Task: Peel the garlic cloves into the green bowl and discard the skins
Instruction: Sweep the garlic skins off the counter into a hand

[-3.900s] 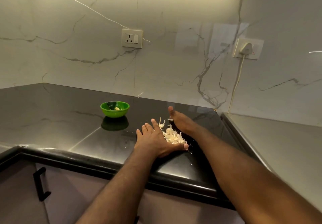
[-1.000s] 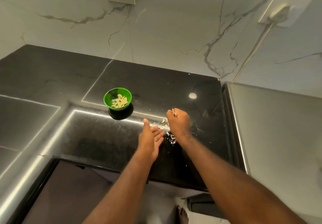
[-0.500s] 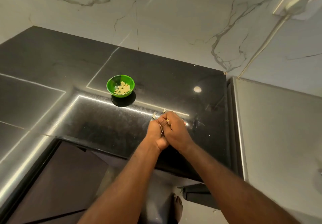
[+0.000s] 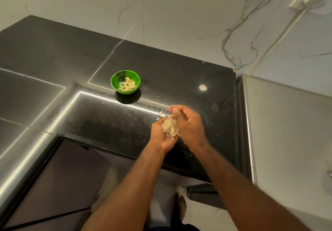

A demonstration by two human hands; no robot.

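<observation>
Black counter (image 4: pixel 179 79): both hands are together over its near edge. The green bowl (image 4: pixel 112 82), holding peeled cloves (image 4: pixel 127 85), stands well apart toward the back left, nearer the left hand. Left hand (image 4: pixel 159 137) cupped palm-up, holding the heap of skins (image 4: pixel 169 128). Right hand (image 4: pixel 188 124) curved against the heap; grip indeterminate, fingertips blurred. Stray skins (image 4: pixel 160 113) lie just beyond. No bin in sight.
</observation>
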